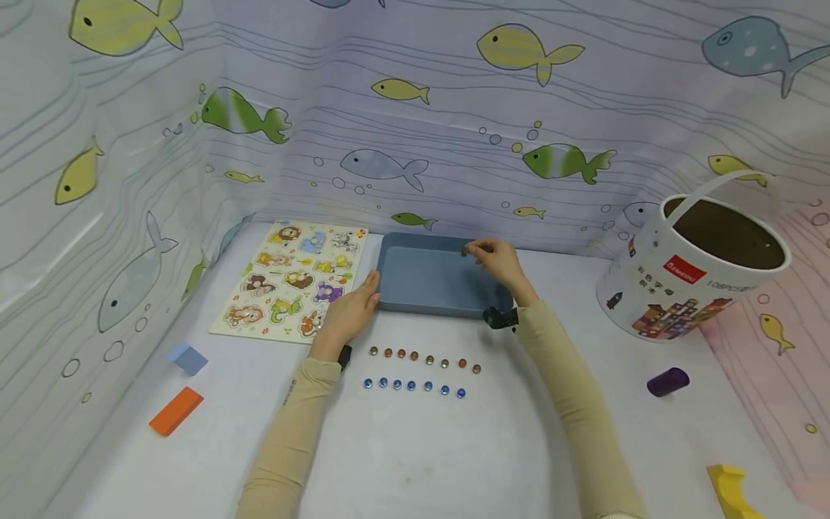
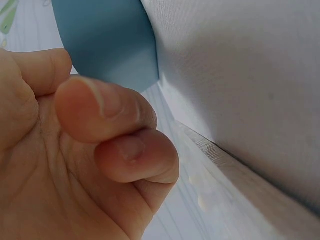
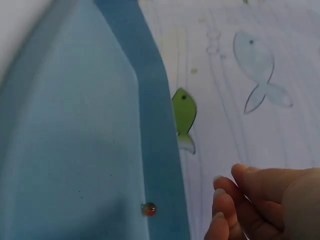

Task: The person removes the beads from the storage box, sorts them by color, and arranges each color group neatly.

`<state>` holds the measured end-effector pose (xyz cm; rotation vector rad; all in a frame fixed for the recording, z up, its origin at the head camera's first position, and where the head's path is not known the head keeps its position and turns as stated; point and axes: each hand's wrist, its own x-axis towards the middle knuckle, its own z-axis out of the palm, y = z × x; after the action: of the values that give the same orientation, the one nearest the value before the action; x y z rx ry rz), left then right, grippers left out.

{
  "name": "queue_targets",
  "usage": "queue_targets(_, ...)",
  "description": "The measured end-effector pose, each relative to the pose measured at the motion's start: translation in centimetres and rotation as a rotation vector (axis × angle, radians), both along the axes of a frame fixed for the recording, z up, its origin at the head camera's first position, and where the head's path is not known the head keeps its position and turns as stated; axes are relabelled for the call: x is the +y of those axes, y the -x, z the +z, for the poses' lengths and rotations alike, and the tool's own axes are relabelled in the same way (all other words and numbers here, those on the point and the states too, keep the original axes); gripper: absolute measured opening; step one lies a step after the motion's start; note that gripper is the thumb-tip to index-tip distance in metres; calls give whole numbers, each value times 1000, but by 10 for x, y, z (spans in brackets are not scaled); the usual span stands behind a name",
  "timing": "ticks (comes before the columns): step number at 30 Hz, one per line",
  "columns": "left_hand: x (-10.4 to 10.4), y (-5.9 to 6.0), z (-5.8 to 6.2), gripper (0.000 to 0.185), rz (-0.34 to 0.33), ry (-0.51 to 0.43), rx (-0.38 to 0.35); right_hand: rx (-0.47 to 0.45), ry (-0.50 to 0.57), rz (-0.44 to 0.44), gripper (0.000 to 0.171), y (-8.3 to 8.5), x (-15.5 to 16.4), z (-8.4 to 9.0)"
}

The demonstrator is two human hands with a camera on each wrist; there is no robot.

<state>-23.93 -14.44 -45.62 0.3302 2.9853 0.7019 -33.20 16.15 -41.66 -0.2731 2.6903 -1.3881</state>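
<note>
My left hand (image 1: 353,310) lies at the left side of a blue-grey tray (image 1: 447,311), its fingers by the rim. The left wrist view shows that palm with bent fingers (image 2: 127,132) and nothing held. Over the tray's far right part is my right hand (image 1: 496,261), thumb and fingertips close together. A small round glass bead (image 3: 148,209), reddish and green, sits against the tray's inner wall, apart from those fingers. Before the tray lie a row of brown and orange beads (image 1: 414,356) and a row of blue beads (image 1: 411,386).
An animal puzzle board (image 1: 285,277) lies left of the tray. Blue (image 1: 188,358) and orange blocks (image 1: 176,411) are at the left. To the right stand a white bucket (image 1: 681,288), a purple cylinder (image 1: 668,382) and a yellow block (image 1: 733,490). A fish-print curtain (image 1: 454,144) hangs behind.
</note>
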Motion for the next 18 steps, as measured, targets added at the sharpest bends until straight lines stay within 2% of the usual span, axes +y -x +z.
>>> queue_targets(3, 0, -1, 0, 53, 5, 4, -2, -37, 31, -63, 37, 19, -6, -6)
queue_targets(7, 0, -1, -1, 53, 0, 4, -12, -82, 30, -152, 38, 35, -11, -18)
queue_targets(11, 1, -1, -2, 53, -8, 7, -20, -95, 23, -198, 36, 42, -15, -27)
queue_targets(18, -1, 1, -2, 53, 0, 8, -5, -105, 44, -201, 27, 48, -21, -37)
